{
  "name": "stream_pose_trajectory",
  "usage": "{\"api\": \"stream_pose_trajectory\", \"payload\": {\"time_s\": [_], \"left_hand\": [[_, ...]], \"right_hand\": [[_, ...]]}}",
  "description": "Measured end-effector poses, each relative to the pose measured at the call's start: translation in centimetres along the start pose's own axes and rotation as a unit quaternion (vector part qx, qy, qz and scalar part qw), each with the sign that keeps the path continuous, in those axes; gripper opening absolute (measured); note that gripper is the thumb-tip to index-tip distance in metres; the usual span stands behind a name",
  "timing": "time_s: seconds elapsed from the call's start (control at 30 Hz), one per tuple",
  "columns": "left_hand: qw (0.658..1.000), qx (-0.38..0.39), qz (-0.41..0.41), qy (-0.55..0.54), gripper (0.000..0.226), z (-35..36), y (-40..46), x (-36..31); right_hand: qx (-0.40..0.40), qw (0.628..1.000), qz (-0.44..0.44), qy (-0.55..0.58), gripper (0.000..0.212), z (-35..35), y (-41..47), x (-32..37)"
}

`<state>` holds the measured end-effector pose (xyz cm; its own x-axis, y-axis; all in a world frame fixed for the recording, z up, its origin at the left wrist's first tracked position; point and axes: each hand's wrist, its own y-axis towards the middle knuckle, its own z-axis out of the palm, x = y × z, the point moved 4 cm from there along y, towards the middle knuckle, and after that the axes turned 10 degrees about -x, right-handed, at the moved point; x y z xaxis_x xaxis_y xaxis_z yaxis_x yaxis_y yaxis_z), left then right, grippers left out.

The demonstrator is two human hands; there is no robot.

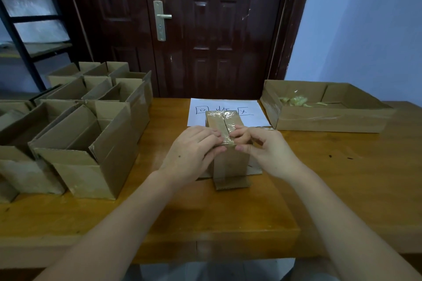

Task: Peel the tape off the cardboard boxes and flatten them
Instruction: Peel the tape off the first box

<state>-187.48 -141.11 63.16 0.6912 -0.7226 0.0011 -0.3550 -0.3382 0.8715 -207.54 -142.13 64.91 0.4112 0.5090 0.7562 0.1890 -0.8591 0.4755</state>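
Observation:
A small cardboard box (229, 162) stands upside down at the middle of the wooden table (342, 178), its taped bottom facing up and its open flaps spread on the tabletop. A strip of clear tape (228, 125) runs along the top seam. My left hand (194, 150) grips the box's near left top edge, thumb on the front face. My right hand (262, 148) pinches at the near end of the tape with curled fingers.
Several open cardboard boxes (86, 143) crowd the table's left side. A shallow cardboard tray (328, 118) holding crumpled tape (294, 100) sits at the back right. A white paper sign (258, 112) lies behind the box. A dark door (205, 29) stands beyond.

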Motion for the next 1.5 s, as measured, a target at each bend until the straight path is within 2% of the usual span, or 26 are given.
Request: {"api": "stream_pose_trajectory", "payload": {"time_s": [0.2, 0.33, 0.4, 0.47, 0.57, 0.63, 0.77, 0.9, 1.0, 1.2, 1.3, 1.37, 1.5], "left_hand": [[0.999, -0.017, 0.024, 0.029, 0.024, -0.2, 0.2, -0.6], [0.998, -0.041, 0.012, 0.044, 0.029, -0.5, 0.5, -0.9], [0.998, -0.045, -0.022, 0.032, 0.033, -0.9, 0.9, -0.9], [0.995, -0.025, -0.093, -0.012, 0.032, -1.3, 0.8, -0.7], [0.985, 0.059, -0.145, -0.067, 0.042, -0.7, -0.6, -0.3], [0.987, 0.076, -0.126, -0.067, 0.056, -0.2, -1.3, -0.3], [0.991, 0.051, -0.105, -0.066, 0.058, 0.2, -0.8, -0.1], [0.992, 0.076, -0.066, -0.082, 0.064, 0.4, -0.1, -0.2], [0.993, 0.079, -0.034, -0.081, 0.062, 0.5, 0.6, -0.5], [0.999, 0.031, 0.007, -0.039, 0.06, 0.9, 1.4, -1.1], [0.999, 0.013, 0.017, -0.041, 0.06, 1.9, 1.9, -1.8], [0.998, 0.015, 0.019, -0.052, 0.057, 2.1, 2.2, -1.7], [0.995, 0.071, 0.015, -0.072, 0.048, 2.1, 2.2, -1.1]], "right_hand": [[0.003, 1.0, -0.021, -0.01, 0.023, 0.0, -0.1, 0.2], [0.01, 1.0, -0.02, -0.02, 0.014, 0.0, 0.0, 0.1], [0.007, 1.0, -0.016, -0.014, 0.015, 0.0, 0.0, 0.1], [0.004, 1.0, -0.015, -0.003, 0.017, 0.0, -0.1, 0.2], [0.008, 1.0, -0.003, 0.014, 0.021, 0.0, -0.2, 0.2], [0.016, 0.999, 0.007, 0.029, 0.021, -0.1, -0.1, 0.1], [0.049, 0.996, 0.031, 0.064, 0.017, -0.8, 0.3, -0.4], [0.087, 0.991, 0.051, 0.089, 0.006, -2.0, 0.6, -0.7], [0.105, 0.991, 0.055, 0.066, 0.003, -2.5, 0.6, -0.5], [0.154, 0.98, 0.03, -0.122, 0.042, -3.0, -0.8, 0.8], [0.126, 0.967, -0.013, -0.22, 0.044, -2.5, -1.0, 1.4], [0.102, 0.966, -0.025, -0.236, 0.051, -2.2, -1.0, 1.0], [0.109, 0.966, 0.002, -0.234, 0.062, -1.9, -1.0, -1.1]]}}
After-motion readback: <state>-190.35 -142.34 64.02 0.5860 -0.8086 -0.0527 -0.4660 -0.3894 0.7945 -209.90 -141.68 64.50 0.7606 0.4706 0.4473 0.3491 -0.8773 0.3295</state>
